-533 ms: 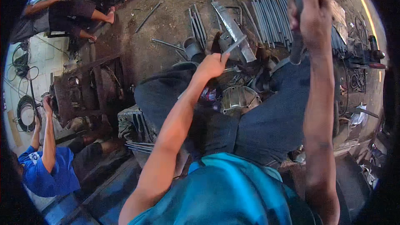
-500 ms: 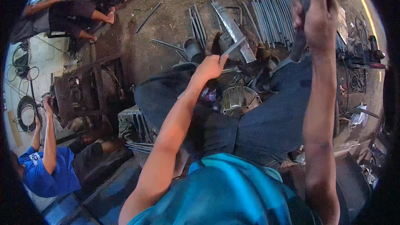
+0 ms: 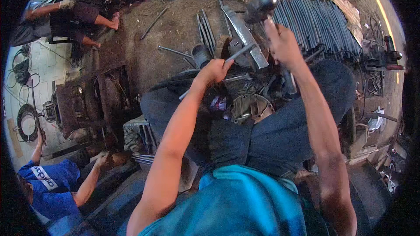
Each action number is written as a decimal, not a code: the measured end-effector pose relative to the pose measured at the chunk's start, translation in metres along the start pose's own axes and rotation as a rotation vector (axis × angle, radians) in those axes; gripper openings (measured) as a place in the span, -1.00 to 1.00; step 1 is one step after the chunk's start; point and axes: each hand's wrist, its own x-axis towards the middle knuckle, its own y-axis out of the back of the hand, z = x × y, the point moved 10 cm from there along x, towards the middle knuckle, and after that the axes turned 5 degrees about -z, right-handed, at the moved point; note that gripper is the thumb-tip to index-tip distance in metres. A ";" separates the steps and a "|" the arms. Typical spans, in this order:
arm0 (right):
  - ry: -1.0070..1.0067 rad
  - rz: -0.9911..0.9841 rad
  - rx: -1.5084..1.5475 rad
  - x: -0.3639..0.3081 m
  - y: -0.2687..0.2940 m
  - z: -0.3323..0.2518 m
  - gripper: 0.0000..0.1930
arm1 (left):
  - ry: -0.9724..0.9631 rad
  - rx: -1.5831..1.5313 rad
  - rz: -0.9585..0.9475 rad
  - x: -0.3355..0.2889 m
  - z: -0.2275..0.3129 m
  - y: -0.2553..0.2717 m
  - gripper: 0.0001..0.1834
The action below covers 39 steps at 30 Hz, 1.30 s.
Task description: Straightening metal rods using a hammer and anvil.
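Note:
My left hand [image 3: 214, 71] is closed around a thin metal rod [image 3: 240, 52], which slants up to the right. The rod's far end reaches a shiny flat metal strip [image 3: 245, 32] lying on a round metal block [image 3: 236, 48]; whether they touch, I cannot tell. In my right hand [image 3: 282, 43] is a hammer [image 3: 261, 8], its dark rounded head up and to the left of my fingers. The hammer's handle [image 3: 289, 83] comes out below the hand. Between my bent knees sits a round ribbed metal cover [image 3: 251, 107].
Many dark rods [image 3: 315, 22] lie side by side at the far right, next to a flat board [image 3: 343, 11]. A few more bars [image 3: 205, 30] lie left of the strip. One person in a blue shirt [image 3: 48, 179] is at the lower left; another's leg [image 3: 106, 21] shows at the upper left.
My right hand has brought the hammer down and left from the upper right. My left hand and the rod have shifted slightly left and nearer. The blue-shirted person has lowered one arm.

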 end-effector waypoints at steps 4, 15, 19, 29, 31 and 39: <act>0.306 0.056 0.232 -0.016 0.052 -0.123 -0.50 | 0.102 -0.041 -0.072 -0.002 -0.018 -0.004 -0.37; 0.204 0.101 -0.183 -0.019 -0.014 -0.002 -0.46 | 0.132 -0.050 -0.130 -0.009 -0.044 -0.009 -0.41; -0.277 0.036 0.150 -0.003 -0.007 0.080 -0.42 | -0.042 -0.030 -0.050 -0.014 -0.029 -0.010 -0.43; 0.467 0.226 0.259 -0.014 0.131 -0.184 -0.50 | 0.031 -0.031 -0.026 -0.032 -0.009 0.020 -0.41; 0.660 0.207 0.280 -0.019 0.139 -0.210 -0.49 | 0.076 -0.032 -0.042 -0.025 -0.012 0.026 -0.41; 0.066 0.079 0.293 -0.008 0.036 -0.036 -0.57 | 0.112 0.100 -0.127 0.019 -0.012 0.007 -0.40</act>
